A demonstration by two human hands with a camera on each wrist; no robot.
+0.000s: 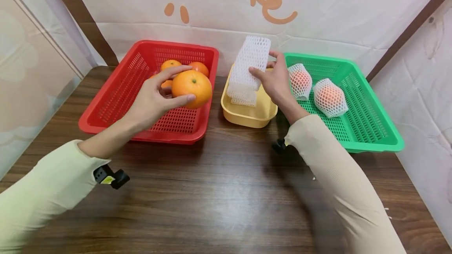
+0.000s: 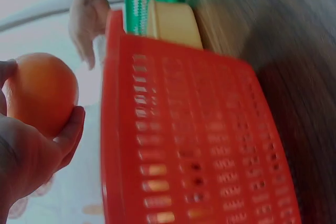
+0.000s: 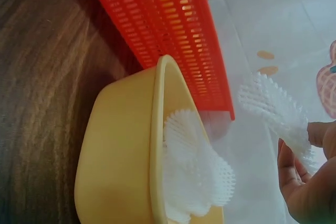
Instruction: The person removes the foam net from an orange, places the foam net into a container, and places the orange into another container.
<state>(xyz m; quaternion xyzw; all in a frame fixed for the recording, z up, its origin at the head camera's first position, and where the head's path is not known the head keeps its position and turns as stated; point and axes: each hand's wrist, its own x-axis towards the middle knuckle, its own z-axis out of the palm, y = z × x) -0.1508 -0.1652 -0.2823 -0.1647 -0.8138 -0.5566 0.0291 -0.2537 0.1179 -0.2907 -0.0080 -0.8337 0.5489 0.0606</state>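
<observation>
Over the red basket [image 1: 106, 107], my left hand [image 1: 150, 99] grips an orange [image 1: 192, 88] between thumb and fingers; the left wrist view shows the same orange [image 2: 43, 93] raised above the basket's rim. My right hand [image 1: 277, 77] pinches a white foam net sleeve [image 1: 251, 56] by its side, above the yellow tub [image 1: 248, 120]. In the right wrist view the pinched sleeve [image 3: 278, 114] hangs apart from more foam net sleeves [image 3: 194, 171] lying in the tub. Several more oranges [image 1: 171, 64] sit in the red basket, partly hidden by my left hand.
At the right stands a green basket [image 1: 374, 128] holding two fruits in foam nets, one [image 1: 300, 81] beside the other [image 1: 330, 98]. All three containers stand on a dark wooden table [image 1: 219, 191]. Behind it hangs a printed white cloth [image 1: 226, 15].
</observation>
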